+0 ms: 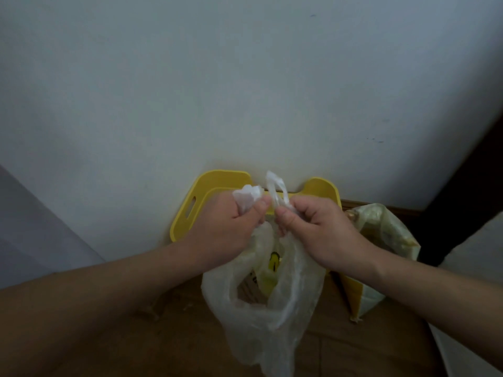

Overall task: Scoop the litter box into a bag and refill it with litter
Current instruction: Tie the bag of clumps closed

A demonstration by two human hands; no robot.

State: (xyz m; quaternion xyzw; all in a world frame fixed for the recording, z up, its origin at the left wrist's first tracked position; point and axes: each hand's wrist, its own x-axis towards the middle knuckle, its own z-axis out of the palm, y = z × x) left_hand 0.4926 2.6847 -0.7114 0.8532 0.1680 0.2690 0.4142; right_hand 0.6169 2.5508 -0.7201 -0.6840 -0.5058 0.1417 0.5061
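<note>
Item 1. Left hand (231, 221), centre of the frame. Fingers curled tight round a bunched white handle (248, 196) of the plastic bag; the crumpled end sticks up above the fist.

Item 2. Right hand (318, 229), just right of centre, close beside the left hand. Thumb and curled fingers pinch the bag's other handle, a thin loop (276, 189) that stands up above the knuckles.

Item 3. Plastic bag (272, 308), translucent, whitish. It hangs from both hands through the lower centre of the frame, its mouth gathered between them. Something yellow with a black mark (273, 261) shows through its upper part; the rest of the contents cannot be made out.

Item 4. Litter box (196, 202), yellow, behind the hands at centre, its back against the wall. One slot handle shows in its left side. Its interior is hidden by the hands and bag.

Item 5. Second bag (386, 227), cloudy plastic, open-topped, right of centre, just beside the litter box. A yellow panel (351, 292) sits below it.

Item 6. Wall (245, 77), pale, filling the upper frame.

Item 7. Floor (353, 344), wood boards, along the lower frame.
</note>
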